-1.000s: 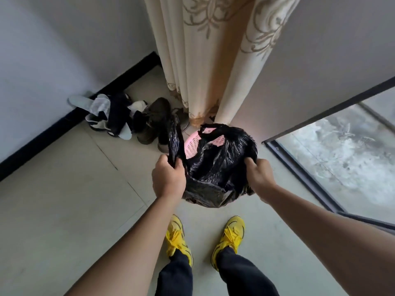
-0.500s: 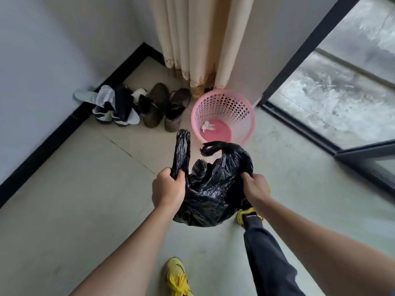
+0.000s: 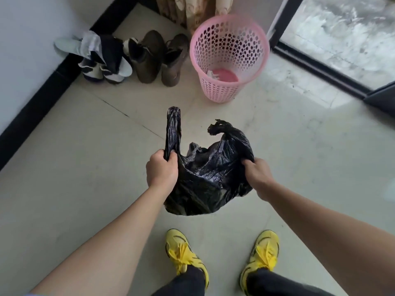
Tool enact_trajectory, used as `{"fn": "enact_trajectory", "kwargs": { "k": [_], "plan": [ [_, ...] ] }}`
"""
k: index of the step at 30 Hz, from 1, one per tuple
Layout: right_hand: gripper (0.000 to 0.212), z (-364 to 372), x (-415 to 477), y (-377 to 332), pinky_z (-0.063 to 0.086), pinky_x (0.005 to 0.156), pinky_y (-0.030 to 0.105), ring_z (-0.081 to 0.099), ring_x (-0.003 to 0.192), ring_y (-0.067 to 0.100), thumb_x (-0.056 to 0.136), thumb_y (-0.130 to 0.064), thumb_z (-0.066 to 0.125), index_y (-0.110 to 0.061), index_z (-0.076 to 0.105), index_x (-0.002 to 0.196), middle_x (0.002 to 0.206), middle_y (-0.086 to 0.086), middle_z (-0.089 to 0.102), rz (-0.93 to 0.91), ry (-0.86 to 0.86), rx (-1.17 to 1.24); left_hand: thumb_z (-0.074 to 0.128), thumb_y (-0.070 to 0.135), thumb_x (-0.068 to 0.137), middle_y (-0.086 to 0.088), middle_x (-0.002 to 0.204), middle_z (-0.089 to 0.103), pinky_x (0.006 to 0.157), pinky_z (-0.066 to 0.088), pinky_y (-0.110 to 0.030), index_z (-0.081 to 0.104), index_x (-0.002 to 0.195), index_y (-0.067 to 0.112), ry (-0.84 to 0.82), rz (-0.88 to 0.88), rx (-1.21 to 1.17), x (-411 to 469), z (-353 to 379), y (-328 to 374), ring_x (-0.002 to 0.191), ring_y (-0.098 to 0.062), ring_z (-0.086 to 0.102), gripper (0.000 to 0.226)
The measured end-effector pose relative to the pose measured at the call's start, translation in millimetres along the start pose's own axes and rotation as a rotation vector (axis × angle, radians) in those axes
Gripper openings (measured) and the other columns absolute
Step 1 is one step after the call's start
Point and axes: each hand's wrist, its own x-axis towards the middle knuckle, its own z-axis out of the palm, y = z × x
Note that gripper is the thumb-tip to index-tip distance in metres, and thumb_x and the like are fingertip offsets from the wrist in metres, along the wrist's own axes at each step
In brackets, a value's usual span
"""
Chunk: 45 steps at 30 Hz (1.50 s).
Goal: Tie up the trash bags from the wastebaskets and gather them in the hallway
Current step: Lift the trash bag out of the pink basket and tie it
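Observation:
A black trash bag (image 3: 205, 180) hangs in the air between my hands, above the tiled floor. My left hand (image 3: 161, 170) grips the bag's left handle, whose loop sticks up past my fist. On the other side my right hand (image 3: 257, 174) clutches the bag's right edge; the right handle curls up loose. The bag's mouth gapes between the handles. Beyond it stands a pink perforated wastebasket (image 3: 229, 58) with no liner and a scrap of white paper at its bottom.
Two brown boots (image 3: 158, 57) and a pile of black-and-white shoes (image 3: 100, 58) line the wall at the left. A curtain (image 3: 192, 9) hangs behind the basket. A dark sliding-door frame (image 3: 320, 69) runs along the right. My yellow shoes (image 3: 222, 257) stand below the bag.
The bag has come out of the pink wastebasket and away from it, toward me. I have stepped back, and both feet now stand side by side under the bag.

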Motion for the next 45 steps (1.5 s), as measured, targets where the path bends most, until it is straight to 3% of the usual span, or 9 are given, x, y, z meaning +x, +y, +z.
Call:
{"fn": "enact_trajectory", "kwargs": {
  "k": [14,19,21,25,28,31,34,38,45],
  "plan": [
    [0.027,13,202,74,0.058,0.084,0.045,0.071,0.089,0.034,0.077,-0.008,0.07,-0.007,0.068,0.105,0.099,0.02,0.073,-0.168,-0.07,0.105,0.057,0.035,0.091,0.0,0.067,0.041,0.058,0.035,-0.028,0.047,0.075,0.012,0.101,-0.021,-0.552,173,146,-57,0.064,-0.02,0.039,0.03],
    [0.031,16,218,30,0.061,0.076,0.04,0.071,0.083,0.034,0.082,-0.023,0.076,0.002,0.067,0.096,0.093,0.022,0.073,-0.265,-0.369,0.15,0.078,0.048,0.069,-0.012,0.103,0.07,0.088,0.054,-0.048,0.066,0.091,0.007,-0.202,-0.02,-0.834,197,141,-41,0.092,-0.028,0.069,0.049],
    [0.022,22,221,20,0.061,0.064,0.035,0.069,0.065,0.027,0.089,-0.021,0.07,0.0,0.064,0.084,0.078,0.017,0.069,-0.293,-0.266,0.165,0.082,0.061,0.054,-0.016,0.113,0.07,0.096,0.051,-0.051,0.068,0.109,0.009,-0.446,0.029,-0.837,192,132,-42,0.102,-0.032,0.069,0.077],
    [0.024,28,233,15,0.055,0.085,0.048,0.063,0.075,0.028,0.098,-0.029,0.057,-0.006,0.062,0.102,0.084,0.013,0.063,-0.254,-0.058,0.44,0.09,0.057,0.034,-0.016,0.125,0.064,0.108,0.037,-0.053,0.06,0.122,0.011,-0.785,0.014,-0.779,159,132,-66,0.119,-0.033,0.059,0.104],
    [0.035,28,235,21,0.053,0.093,0.045,0.063,0.093,0.029,0.097,-0.036,0.057,-0.007,0.063,0.115,0.105,0.013,0.066,-0.226,0.075,0.523,0.092,0.028,0.05,-0.011,0.117,0.069,0.108,0.041,-0.047,0.066,0.111,0.008,-0.771,0.034,-0.537,121,147,-82,0.114,-0.028,0.062,0.069],
    [0.044,26,235,30,0.054,0.092,0.043,0.068,0.092,0.028,0.096,-0.046,0.053,-0.006,0.069,0.109,0.104,0.014,0.072,-0.232,-0.095,0.546,0.074,0.006,0.078,-0.016,0.096,0.075,0.077,0.059,-0.037,0.067,0.103,0.003,-0.567,0.016,-0.588,116,162,-86,0.086,-0.029,0.072,0.027],
    [0.051,13,223,37,0.052,0.093,0.037,0.068,0.1,0.028,0.085,-0.056,0.063,-0.012,0.069,0.11,0.106,0.011,0.073,-0.281,-0.361,0.348,0.065,0.007,0.084,-0.023,0.112,0.068,0.087,0.054,-0.053,0.058,0.115,-0.001,-0.366,-0.063,-0.764,138,169,-84,0.097,-0.038,0.068,0.033],
    [0.042,9,216,43,0.056,0.088,0.045,0.07,0.096,0.035,0.082,-0.027,0.075,0.001,0.065,0.112,0.106,0.021,0.072,-0.308,-0.411,0.161,0.047,-0.001,0.088,-0.022,0.117,0.058,0.088,0.052,-0.052,0.049,0.117,-0.003,-0.148,-0.173,-0.797,135,175,-72,0.102,-0.039,0.059,0.029],
    [0.017,16,215,43,0.053,0.083,0.053,0.063,0.08,0.035,0.09,-0.01,0.049,-0.001,0.061,0.097,0.086,0.023,0.063,-0.306,-0.057,0.343,0.058,0.037,0.087,-0.018,0.11,0.071,0.091,0.052,-0.044,0.068,0.113,0.008,-0.626,-0.08,-0.984,104,182,-63,0.098,-0.031,0.068,0.041]
  ]
}}
